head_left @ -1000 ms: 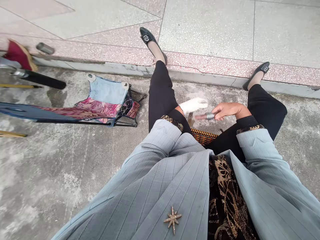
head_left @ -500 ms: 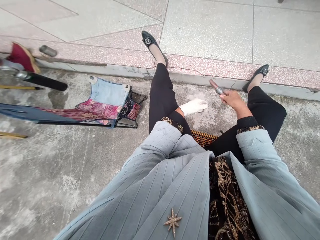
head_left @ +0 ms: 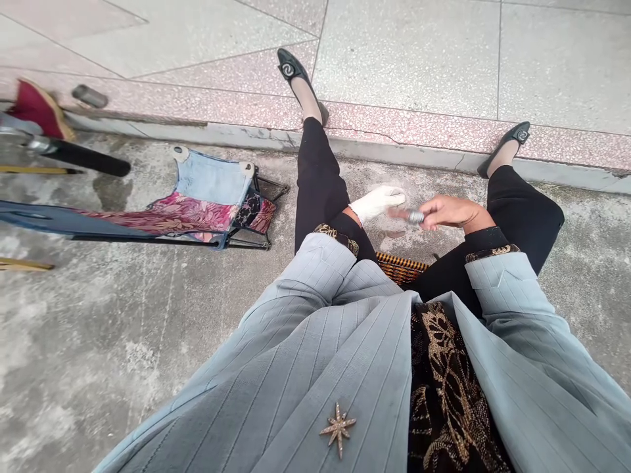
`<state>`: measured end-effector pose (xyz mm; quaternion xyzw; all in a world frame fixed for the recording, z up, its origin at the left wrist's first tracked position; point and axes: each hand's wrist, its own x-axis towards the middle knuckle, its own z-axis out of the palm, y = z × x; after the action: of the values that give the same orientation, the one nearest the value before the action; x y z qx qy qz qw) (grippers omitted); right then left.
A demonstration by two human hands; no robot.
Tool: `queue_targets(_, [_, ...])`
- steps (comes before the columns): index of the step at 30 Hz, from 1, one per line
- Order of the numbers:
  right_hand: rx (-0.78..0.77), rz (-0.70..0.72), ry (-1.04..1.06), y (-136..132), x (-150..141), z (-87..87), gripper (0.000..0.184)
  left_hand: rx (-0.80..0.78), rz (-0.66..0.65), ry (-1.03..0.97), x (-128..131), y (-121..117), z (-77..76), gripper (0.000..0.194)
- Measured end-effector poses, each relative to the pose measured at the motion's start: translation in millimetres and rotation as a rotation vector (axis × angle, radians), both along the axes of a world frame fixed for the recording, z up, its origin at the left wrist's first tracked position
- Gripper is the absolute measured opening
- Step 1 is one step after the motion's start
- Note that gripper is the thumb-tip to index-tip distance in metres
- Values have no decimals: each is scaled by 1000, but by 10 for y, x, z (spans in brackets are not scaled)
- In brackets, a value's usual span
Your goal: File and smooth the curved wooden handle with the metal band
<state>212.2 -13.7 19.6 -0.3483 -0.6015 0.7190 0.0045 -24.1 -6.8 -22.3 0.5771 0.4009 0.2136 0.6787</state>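
Note:
My left hand (head_left: 375, 202), in a white glove, is low over the concrete between my knees with its fingers curled. What it grips, if anything, is hidden. Closed round a short tool, my right hand (head_left: 452, 211) is just to the right of the glove. That tool is a reddish-brown rod with a silver wound band (head_left: 415, 217); its far end is smeared by motion and points at the gloved fingers. Whether the tip touches the glove I cannot tell. Under me shows the edge of a woven black-and-orange seat (head_left: 401, 268).
A low folding chair (head_left: 211, 174) with blue and floral fabric stands on the left. Beyond it are a black-gripped handle (head_left: 89, 156), a red shoe (head_left: 37, 108) and a metal can (head_left: 90, 96). My feet rest on a raised tiled step (head_left: 404, 121) ahead.
My right hand has swung the tool from pointing up and forward to pointing left, toward the gloved hand. My left hand has barely shifted.

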Motion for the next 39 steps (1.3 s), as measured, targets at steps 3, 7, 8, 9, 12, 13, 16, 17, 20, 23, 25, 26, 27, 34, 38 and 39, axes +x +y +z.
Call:
queue_targets(3, [112,-585,171,32,23,33,43,-25,-46,-2,11,5,-55,28])
queue_targets(7, [138,-808,-23,163,104,-130,34,-32,-109,40,31,5,-93,28])
queue_targets(8, [173,-800,-140,188,120,-183,29,-33,-109,46,36,4,-93,29])
queue_targets(9, [228,-761,-270,207,129,-231,25,-33,-111,49,41,1,-93,29])
queue_targets(12, [471,-537,-674,231,104,-311,20,-26,-179,34,47,-8,-93,28])
queue_targets(13, [554,-455,-778,231,79,-316,23,-21,-217,25,47,-11,-95,28])
queue_targets(16, [695,-253,-964,218,-18,-304,34,-6,-262,32,43,-15,-89,30])
queue_targets(17, [704,-194,-989,212,-49,-300,36,0,-248,45,42,-16,-80,30])
queue_targets(20, [670,-14,-1021,189,-99,-307,34,29,-167,106,44,-15,-38,27])
queue_targets(23, [485,118,-945,154,-68,-316,23,76,-162,129,50,-5,-4,25])
queue_targets(25, [272,176,-782,121,-23,-294,20,110,-173,113,53,5,6,25])
queue_targets(26, [168,220,-670,101,-2,-270,22,120,-165,103,54,9,9,26])
queue_targets(27, [80,274,-550,81,16,-237,26,123,-150,97,54,12,12,26])
queue_targets(34, [68,-239,-47,-11,84,22,43,45,-107,90,50,13,8,32])
queue_targets(38, [222,-424,-56,22,87,-42,34,35,-183,145,53,22,-46,30])
queue_targets(39, [291,-428,-133,36,70,-72,30,40,-199,144,55,22,-57,27])
